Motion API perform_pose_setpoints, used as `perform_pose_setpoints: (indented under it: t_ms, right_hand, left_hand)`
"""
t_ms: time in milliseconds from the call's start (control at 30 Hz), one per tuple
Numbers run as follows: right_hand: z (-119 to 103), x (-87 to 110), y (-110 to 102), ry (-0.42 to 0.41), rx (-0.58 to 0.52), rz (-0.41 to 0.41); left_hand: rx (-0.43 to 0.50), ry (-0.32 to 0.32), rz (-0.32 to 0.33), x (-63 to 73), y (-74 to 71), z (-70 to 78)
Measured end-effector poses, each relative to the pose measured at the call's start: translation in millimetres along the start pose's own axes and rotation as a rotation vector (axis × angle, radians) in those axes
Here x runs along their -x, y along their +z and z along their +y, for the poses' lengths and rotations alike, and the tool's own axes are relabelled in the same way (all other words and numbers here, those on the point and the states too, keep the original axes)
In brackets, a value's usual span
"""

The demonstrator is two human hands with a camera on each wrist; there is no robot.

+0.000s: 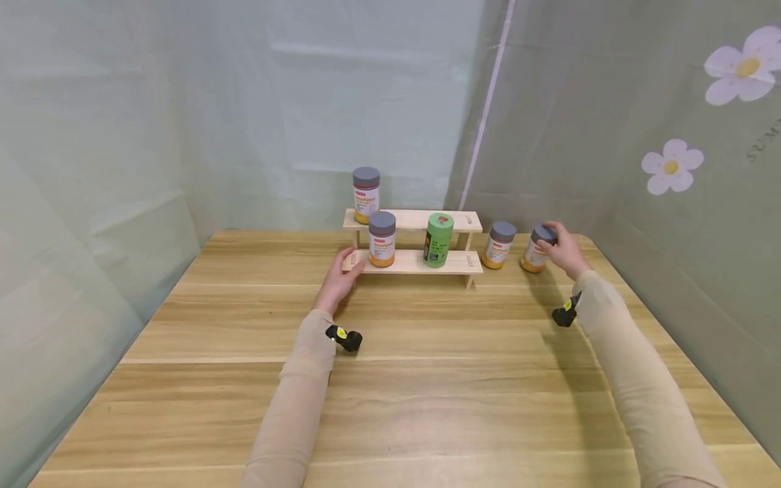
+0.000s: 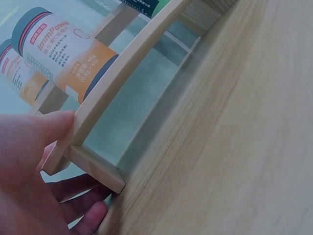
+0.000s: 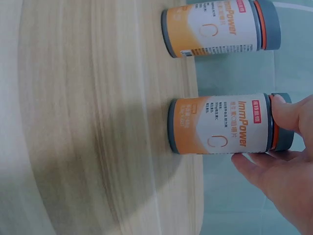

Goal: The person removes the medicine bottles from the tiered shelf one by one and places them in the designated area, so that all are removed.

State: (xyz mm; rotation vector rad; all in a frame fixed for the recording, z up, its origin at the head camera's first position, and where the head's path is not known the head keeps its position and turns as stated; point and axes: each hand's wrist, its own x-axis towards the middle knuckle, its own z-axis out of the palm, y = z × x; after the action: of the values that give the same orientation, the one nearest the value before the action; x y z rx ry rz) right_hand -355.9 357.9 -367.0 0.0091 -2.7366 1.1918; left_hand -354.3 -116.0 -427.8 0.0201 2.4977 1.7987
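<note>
Your left hand (image 1: 338, 279) grips the left end of the lower shelf (image 1: 410, 261). Your right hand (image 1: 566, 253) pinches the right jar (image 1: 534, 258) around its lid (image 1: 539, 234); this jar is upright at the table's (image 1: 439, 379) back right, near the second jar (image 1: 497, 252). The green tin (image 1: 438, 240) and third jar (image 1: 382, 242) occupy the lower shelf.

Two grey-lidded, orange-and-white cylindrical jars (image 1: 498, 249) sit at three o'clock from the pale wooden two-tier rack (image 1: 410, 261).
</note>
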Motion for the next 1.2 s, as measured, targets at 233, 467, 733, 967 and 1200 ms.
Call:
perform_pose_setpoints:
  t_ms: [233, 467, 733, 967, 1200]
  right_hand:
    - [3.5, 0.6, 2.6, -0.004, -0.024, -0.012]
    - [5.6, 0.7, 3.2, -0.002, 0.011, 0.017]
    - [9.9, 3.9, 7.8, -0.019, -0.056, 0.043]
    - [8.6, 7.2, 8.1, -0.024, -0.045, 0.075]
    - [7.4, 3.9, 2.8, -0.001, -0.027, 0.044]
  left_hand:
    - [-0.004, 0.0, -0.001, 0.9, 0.0, 2.2]
    - [0.002, 0.003, 0.008, -0.9, -0.3, 1.5]
    - [0.002, 0.007, 0.012, -0.6, 2.6, -0.2]
    - [0.009, 0.018, 0.011, 1.4, 3.7, -1.8]
    - [0.006, 0.029, 0.016, -1.3, 4.0, -2.3]
